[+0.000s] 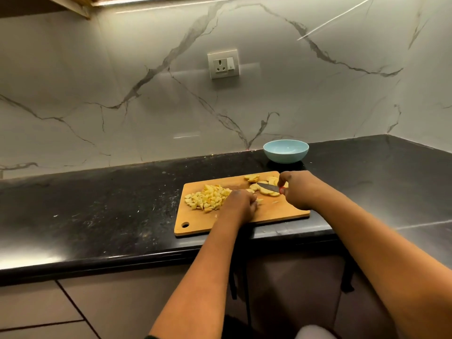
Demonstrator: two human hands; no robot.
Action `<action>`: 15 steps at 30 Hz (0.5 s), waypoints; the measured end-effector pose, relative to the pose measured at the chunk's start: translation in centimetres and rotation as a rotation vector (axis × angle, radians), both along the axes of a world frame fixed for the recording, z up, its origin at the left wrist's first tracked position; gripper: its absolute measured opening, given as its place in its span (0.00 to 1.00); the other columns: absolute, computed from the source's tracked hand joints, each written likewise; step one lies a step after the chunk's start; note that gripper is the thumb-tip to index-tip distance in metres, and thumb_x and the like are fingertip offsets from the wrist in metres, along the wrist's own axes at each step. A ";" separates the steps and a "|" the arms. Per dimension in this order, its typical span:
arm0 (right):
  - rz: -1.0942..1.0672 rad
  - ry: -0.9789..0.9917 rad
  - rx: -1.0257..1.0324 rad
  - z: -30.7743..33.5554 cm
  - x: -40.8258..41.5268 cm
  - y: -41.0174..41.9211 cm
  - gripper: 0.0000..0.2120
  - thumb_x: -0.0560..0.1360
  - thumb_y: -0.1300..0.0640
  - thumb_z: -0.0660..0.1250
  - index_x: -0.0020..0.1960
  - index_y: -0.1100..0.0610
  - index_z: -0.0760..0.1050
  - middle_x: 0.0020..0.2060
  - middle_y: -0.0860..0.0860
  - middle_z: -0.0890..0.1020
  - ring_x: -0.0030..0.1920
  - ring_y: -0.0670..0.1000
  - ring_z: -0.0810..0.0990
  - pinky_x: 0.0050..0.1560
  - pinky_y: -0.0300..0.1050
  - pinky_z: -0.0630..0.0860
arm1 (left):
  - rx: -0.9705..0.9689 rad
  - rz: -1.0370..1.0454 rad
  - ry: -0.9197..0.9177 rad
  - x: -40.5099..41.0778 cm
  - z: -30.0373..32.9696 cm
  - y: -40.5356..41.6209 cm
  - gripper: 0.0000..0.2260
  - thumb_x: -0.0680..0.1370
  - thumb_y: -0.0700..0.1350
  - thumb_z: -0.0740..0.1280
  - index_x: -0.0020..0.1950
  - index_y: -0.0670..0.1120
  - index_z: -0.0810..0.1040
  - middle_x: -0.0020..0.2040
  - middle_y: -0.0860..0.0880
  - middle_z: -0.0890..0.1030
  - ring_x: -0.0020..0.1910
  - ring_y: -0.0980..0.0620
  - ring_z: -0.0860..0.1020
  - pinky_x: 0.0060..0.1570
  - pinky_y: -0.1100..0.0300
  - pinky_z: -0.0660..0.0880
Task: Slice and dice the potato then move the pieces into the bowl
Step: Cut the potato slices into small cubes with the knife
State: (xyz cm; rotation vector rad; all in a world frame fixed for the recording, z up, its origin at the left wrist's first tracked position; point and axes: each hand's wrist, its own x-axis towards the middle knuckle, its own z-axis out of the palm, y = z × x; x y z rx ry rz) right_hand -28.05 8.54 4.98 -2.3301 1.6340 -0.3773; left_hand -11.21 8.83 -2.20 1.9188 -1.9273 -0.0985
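A wooden cutting board (281,211) lies on the black counter. A heap of diced potato (208,196) sits on its left part. Potato slices (267,190) lie at its far right, with more slices (252,177) near the far edge. My right hand (297,189) grips a knife with a red handle; its blade (267,186) points left over the slices. My left hand (242,204) rests with curled fingers on small potato pieces mid-board; what it holds is hidden. A light blue bowl (285,150) stands behind the board, and nothing shows inside it.
The black counter (110,209) stretches left and right of the board, with its front edge close below the board. A marble wall with a socket (223,64) rises behind. Cabinet fronts lie below the counter.
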 end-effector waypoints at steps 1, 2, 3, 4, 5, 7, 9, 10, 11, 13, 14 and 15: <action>-0.021 -0.038 0.010 -0.1 -0.1 0.3 0.15 0.80 0.57 0.63 0.66 0.53 0.71 0.55 0.54 0.78 0.49 0.51 0.77 0.48 0.43 0.76 | -0.063 0.018 -0.023 -0.2 -0.5 0.3 0.10 0.81 0.46 0.65 0.55 0.44 0.83 0.53 0.45 0.82 0.52 0.49 0.78 0.52 0.58 0.73; -0.051 -0.090 0.010 -0.3 -0.2 0.6 0.15 0.80 0.56 0.64 0.67 0.53 0.71 0.55 0.54 0.78 0.48 0.51 0.78 0.46 0.43 0.76 | -0.118 0.047 -0.035 -0.4 -1.1 0.5 0.10 0.81 0.46 0.64 0.53 0.43 0.83 0.52 0.44 0.82 0.51 0.48 0.79 0.50 0.58 0.73; -0.090 -0.152 -0.006 -0.8 -0.4 1.1 0.15 0.80 0.56 0.64 0.66 0.53 0.71 0.54 0.54 0.78 0.48 0.52 0.78 0.43 0.44 0.75 | -0.158 0.077 -0.042 -0.6 -1.5 0.7 0.10 0.81 0.46 0.64 0.54 0.43 0.82 0.51 0.44 0.82 0.52 0.47 0.79 0.51 0.57 0.73; -0.130 -0.203 -0.036 -1.5 -0.5 1.6 0.14 0.80 0.55 0.63 0.65 0.53 0.71 0.52 0.54 0.78 0.46 0.52 0.78 0.40 0.44 0.75 | -0.181 0.105 -0.050 -0.7 -1.8 0.8 0.11 0.82 0.47 0.63 0.55 0.42 0.82 0.52 0.44 0.82 0.53 0.47 0.79 0.52 0.56 0.73; -0.164 -0.232 -0.067 -2.4 -0.7 2.3 0.13 0.80 0.55 0.62 0.64 0.53 0.71 0.49 0.54 0.77 0.45 0.52 0.77 0.38 0.44 0.74 | -0.190 0.126 -0.059 -0.9 -1.9 0.8 0.12 0.82 0.47 0.62 0.56 0.42 0.81 0.53 0.44 0.82 0.54 0.46 0.79 0.52 0.56 0.73; -0.184 -0.242 -0.112 -4.2 -0.8 3.5 0.11 0.80 0.55 0.61 0.62 0.53 0.71 0.43 0.53 0.76 0.40 0.52 0.76 0.35 0.44 0.72 | -0.182 0.150 -0.059 -1.1 -2.0 0.9 0.13 0.83 0.48 0.60 0.57 0.42 0.81 0.54 0.43 0.82 0.54 0.46 0.79 0.52 0.55 0.74; -0.175 -0.242 -0.125 -5.5 -0.6 4.3 0.09 0.80 0.56 0.62 0.60 0.53 0.73 0.41 0.53 0.76 0.38 0.53 0.76 0.35 0.45 0.73 | -0.156 0.159 -0.046 -1.4 -2.1 0.7 0.14 0.83 0.47 0.60 0.58 0.41 0.81 0.53 0.43 0.82 0.54 0.45 0.79 0.51 0.55 0.75; -0.175 -0.236 -0.121 -6.0 -0.4 4.5 0.08 0.79 0.56 0.62 0.58 0.53 0.73 0.40 0.53 0.76 0.38 0.53 0.76 0.35 0.45 0.73 | -0.145 0.165 -0.030 -1.5 -2.1 0.6 0.13 0.83 0.46 0.60 0.57 0.41 0.81 0.53 0.43 0.82 0.53 0.46 0.80 0.50 0.55 0.75; -0.179 -0.224 -0.114 -6.3 -0.2 4.7 0.08 0.79 0.57 0.62 0.57 0.54 0.73 0.39 0.53 0.75 0.38 0.54 0.75 0.36 0.45 0.73 | -0.137 0.170 -0.015 -1.5 -2.1 0.5 0.13 0.83 0.45 0.60 0.57 0.42 0.82 0.53 0.43 0.83 0.52 0.46 0.80 0.50 0.56 0.75; -0.190 -0.191 -0.110 -6.7 0.2 4.9 0.06 0.79 0.58 0.61 0.55 0.55 0.73 0.38 0.52 0.73 0.38 0.54 0.75 0.36 0.46 0.74 | -0.132 0.166 0.028 -1.4 -2.0 0.2 0.12 0.82 0.43 0.60 0.56 0.42 0.82 0.53 0.43 0.83 0.52 0.46 0.80 0.51 0.56 0.76; -0.193 -0.175 -0.108 -6.8 0.4 4.9 0.06 0.79 0.59 0.61 0.55 0.55 0.73 0.37 0.52 0.72 0.38 0.54 0.74 0.36 0.47 0.74 | -0.125 0.150 0.052 -1.2 -1.8 0.2 0.12 0.82 0.43 0.61 0.56 0.42 0.83 0.52 0.43 0.83 0.52 0.46 0.80 0.51 0.56 0.75; -0.191 -0.160 -0.104 -6.9 0.6 4.9 0.06 0.79 0.59 0.61 0.55 0.56 0.72 0.37 0.52 0.71 0.37 0.54 0.73 0.36 0.46 0.73 | -0.117 0.127 0.072 -1.0 -1.7 0.1 0.11 0.82 0.43 0.62 0.55 0.42 0.83 0.52 0.43 0.83 0.52 0.46 0.80 0.51 0.56 0.75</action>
